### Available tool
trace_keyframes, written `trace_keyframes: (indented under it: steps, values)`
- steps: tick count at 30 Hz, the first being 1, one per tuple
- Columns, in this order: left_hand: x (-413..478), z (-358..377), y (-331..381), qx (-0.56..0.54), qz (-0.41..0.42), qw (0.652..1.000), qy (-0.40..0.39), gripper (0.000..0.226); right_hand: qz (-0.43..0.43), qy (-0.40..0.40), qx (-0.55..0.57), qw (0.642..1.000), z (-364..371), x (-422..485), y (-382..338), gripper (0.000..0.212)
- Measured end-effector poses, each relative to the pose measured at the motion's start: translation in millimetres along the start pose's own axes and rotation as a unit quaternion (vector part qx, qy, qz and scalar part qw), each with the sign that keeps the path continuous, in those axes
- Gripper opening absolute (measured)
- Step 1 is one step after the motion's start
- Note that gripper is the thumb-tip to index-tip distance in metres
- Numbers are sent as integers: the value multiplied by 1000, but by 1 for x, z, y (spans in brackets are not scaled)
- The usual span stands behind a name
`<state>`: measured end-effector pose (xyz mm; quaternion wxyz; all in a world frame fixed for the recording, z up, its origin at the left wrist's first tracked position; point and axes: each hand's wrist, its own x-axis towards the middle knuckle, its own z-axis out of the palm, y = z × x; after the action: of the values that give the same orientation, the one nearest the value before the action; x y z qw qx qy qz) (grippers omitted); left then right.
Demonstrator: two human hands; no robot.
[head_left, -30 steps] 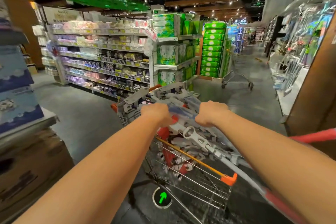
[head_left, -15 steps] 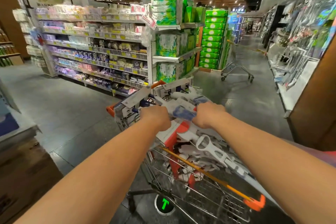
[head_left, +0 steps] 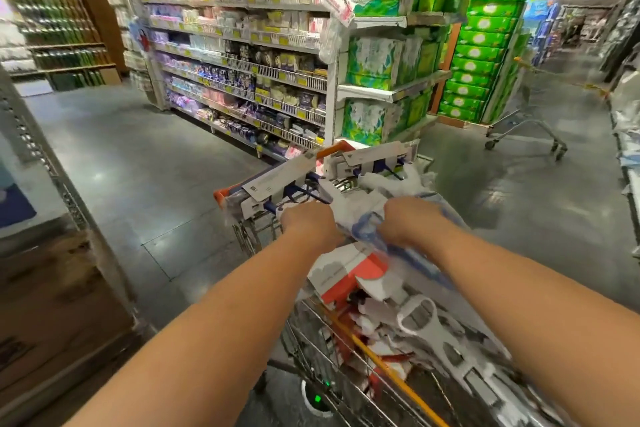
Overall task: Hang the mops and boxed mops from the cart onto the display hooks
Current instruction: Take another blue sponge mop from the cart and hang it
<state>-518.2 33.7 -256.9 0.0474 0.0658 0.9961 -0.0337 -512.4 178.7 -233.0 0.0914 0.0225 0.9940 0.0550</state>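
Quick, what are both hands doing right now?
Left hand: grips the white-and-blue plastic-wrapped mop.
Right hand: grips the same mop.

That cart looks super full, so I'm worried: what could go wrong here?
The boxed mops stick out past the cart rim, so they might clip the green tissue shelf or slide off. The left hand and right hand grip wrapped mops lying on a loose pile; pulling could drag others out.
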Motion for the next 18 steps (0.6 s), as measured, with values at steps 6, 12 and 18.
trace_keyframes:
  steps: [6,12,18]
  values:
    - [28,27,16,-38,-71,997,-13,41,-40,15,-10,999,17,50,5,40]
    - [50,56,34,-190,-150,970,-7,60,-57,26,36,997,45,80,14,42]
    - [64,88,57,-349,-171,921,-14,70,-35,19,108,993,81,109,34,55]
